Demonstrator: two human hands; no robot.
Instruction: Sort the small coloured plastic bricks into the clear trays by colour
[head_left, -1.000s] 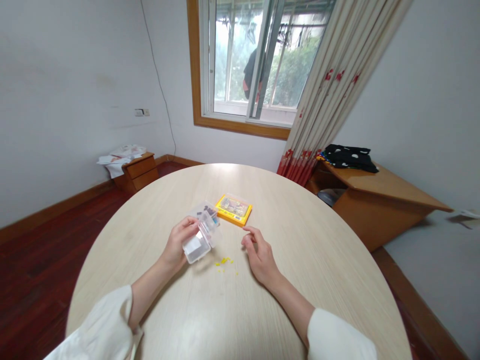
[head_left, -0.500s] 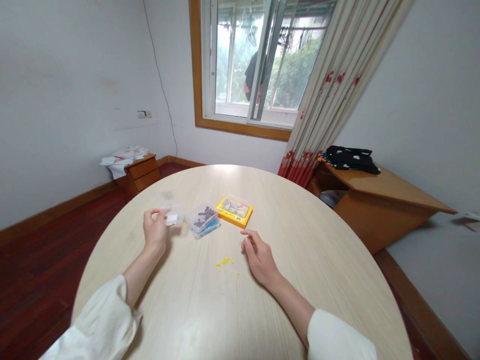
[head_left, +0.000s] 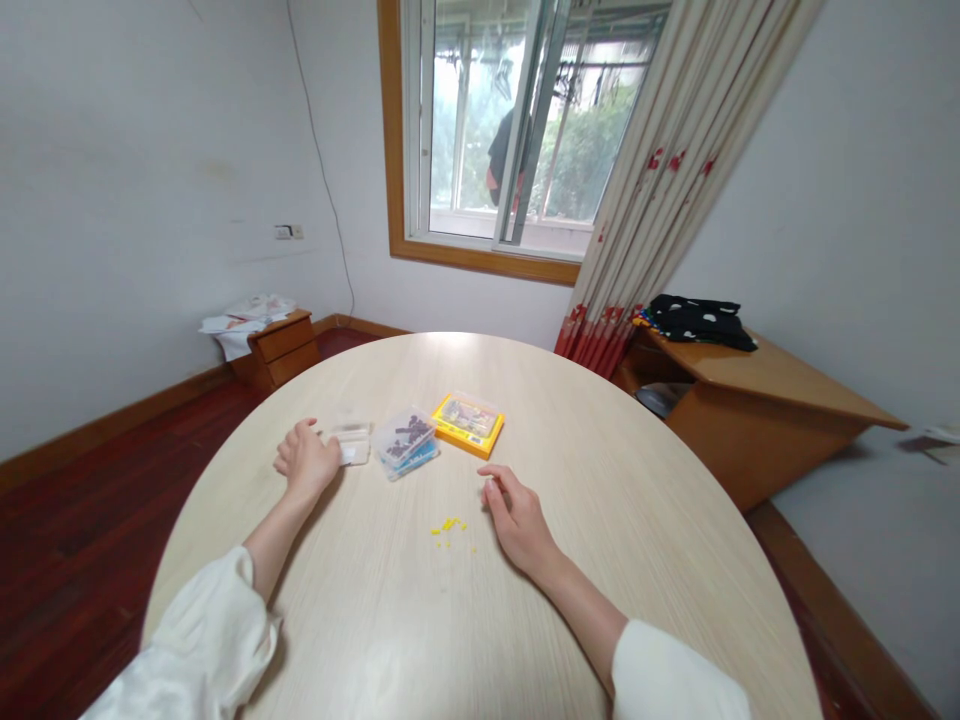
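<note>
My left hand (head_left: pixel 309 460) rests at the left end of a clear plastic box (head_left: pixel 356 447), its bent fingers apart and turned away to the left. The hand covers part of the box, which lies on the table with something small and white in it. My right hand (head_left: pixel 516 510) hovers over the table, fingers loosely bent and slightly apart, with nothing visible in them. Left of it lie several tiny yellow pieces (head_left: pixel 448 525). Beyond them, a clear case of dark pieces (head_left: pixel 409 432) sits on a blue-and-clear case (head_left: pixel 412 460).
A yellow box (head_left: pixel 480 440) with a clear case of pieces (head_left: pixel 470 412) on top stands right of the stacked cases. All sit on a round pale table (head_left: pixel 465 640). Outside its edge are a small cabinet with papers (head_left: pixel 285 345) and a wooden desk (head_left: pixel 780 390).
My left hand has turned over and shifted slightly left and down. The clear plastic box, held tilted before, now lies flat. My right hand has barely moved.
</note>
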